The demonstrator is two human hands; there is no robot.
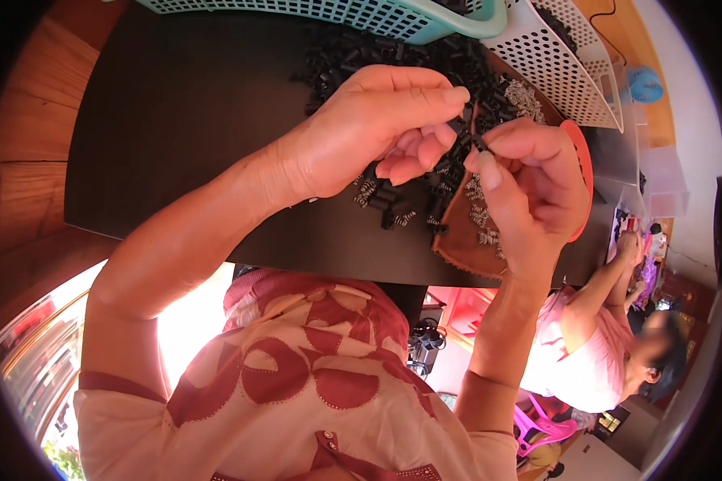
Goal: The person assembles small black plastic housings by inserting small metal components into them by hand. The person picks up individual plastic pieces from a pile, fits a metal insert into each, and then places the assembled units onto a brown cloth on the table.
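Over the dark table (184, 112), my left hand (385, 120) is closed, with its thumb pressed toward the curled fingers. Whatever it may pinch is too small to make out. Close beside it, my right hand (537, 172) pinches a small black plastic part (479, 143) between thumb and forefinger. Beyond both hands spreads a heap of similar black parts (341, 68). Small coiled metal springs (366, 192) lie among the nearer black pieces. More springs rest on a brown cloth (461, 224), partly covered by my right hand.
A teal basket (377, 20) and a white perforated basket (549, 60) stand at the far side. An orange-red rim (578, 140) shows behind my right hand. Clear plastic boxes (666, 180) and a blue round object (643, 84) are farther right. A person in pink (586, 345) sits at right.
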